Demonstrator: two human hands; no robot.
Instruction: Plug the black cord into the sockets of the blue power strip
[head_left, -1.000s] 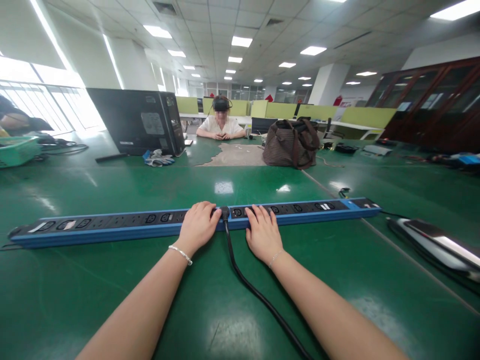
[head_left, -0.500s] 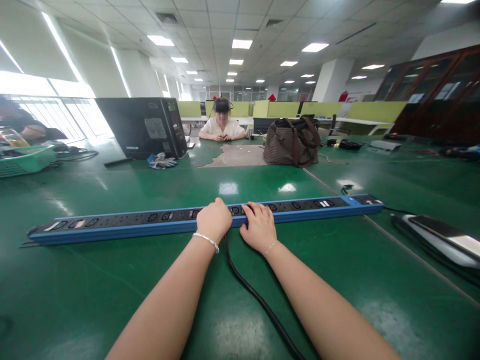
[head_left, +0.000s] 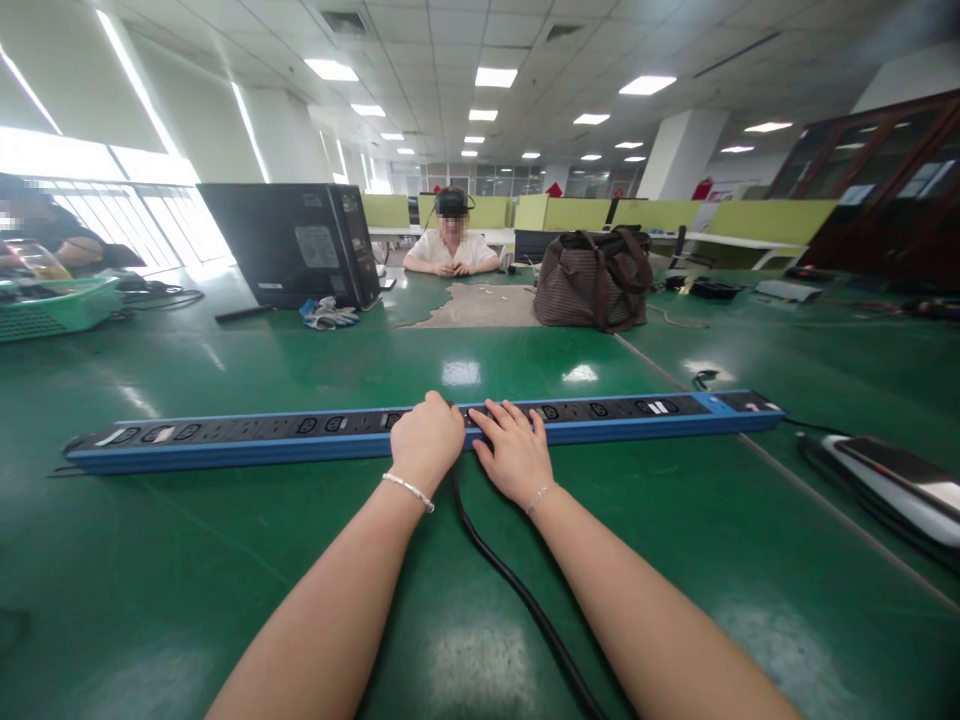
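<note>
A long blue power strip [head_left: 225,453] with a black socket face lies across the green table in front of me. My left hand [head_left: 427,435] is closed in a fist over its middle, around the end of a thick black power cable [head_left: 517,585]. That end is hidden in the fist, so whether it sits in a socket cannot be seen. The cable trails toward me between my forearms. Just right of the fist, my right hand [head_left: 517,455] rests on the strip with fingers spread on the sockets and thumb at the near edge.
Farther back stand a black computer case [head_left: 281,245], a pair of gloves [head_left: 330,315] and a brown bag [head_left: 589,280]. A green basket [head_left: 60,308] is at left, a white-and-black device [head_left: 892,480] at right. One person sits opposite, another at far left.
My right hand has shifted slightly left on the strip, its fingers more spread. The left fist stays in place on the strip. The view has tilted slightly.
</note>
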